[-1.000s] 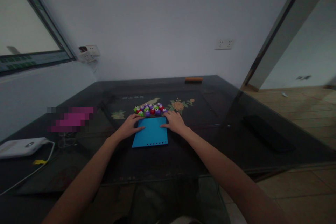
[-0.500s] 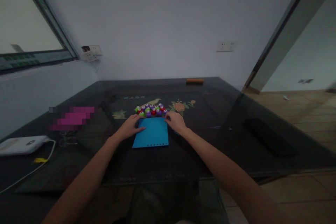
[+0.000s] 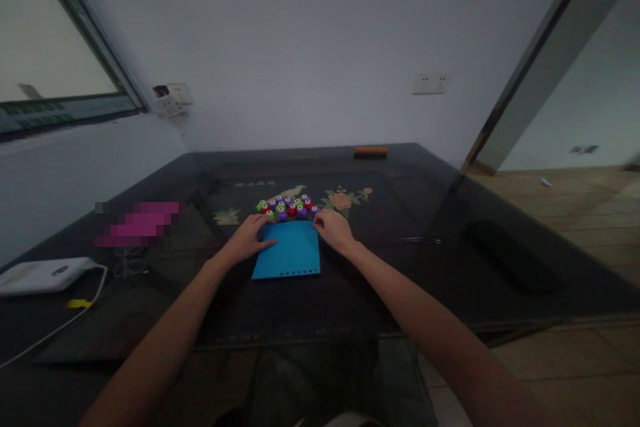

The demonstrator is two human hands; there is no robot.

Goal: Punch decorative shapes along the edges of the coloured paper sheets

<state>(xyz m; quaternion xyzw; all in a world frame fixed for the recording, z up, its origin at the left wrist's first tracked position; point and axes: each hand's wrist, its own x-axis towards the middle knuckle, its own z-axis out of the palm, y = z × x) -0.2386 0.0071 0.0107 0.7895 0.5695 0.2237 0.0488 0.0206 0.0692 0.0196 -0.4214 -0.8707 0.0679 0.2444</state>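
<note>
Dark and glossy, the table (image 3: 375, 293) carries a blue sheet (image 3: 289, 250), flat before the eyeball toys (image 3: 287, 207). My left hand (image 3: 249, 238) spreads thumb and fingers over its left edge; my right hand (image 3: 333, 228) pinches its far right corner.

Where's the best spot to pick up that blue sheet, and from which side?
Probably the near edge of the blue sheet, from the person's side, thumb above and fingers beneath. It looks thin and low, and that edge, partly lined with small holes, is free; the left hand and right hand are at the far corners.
</note>
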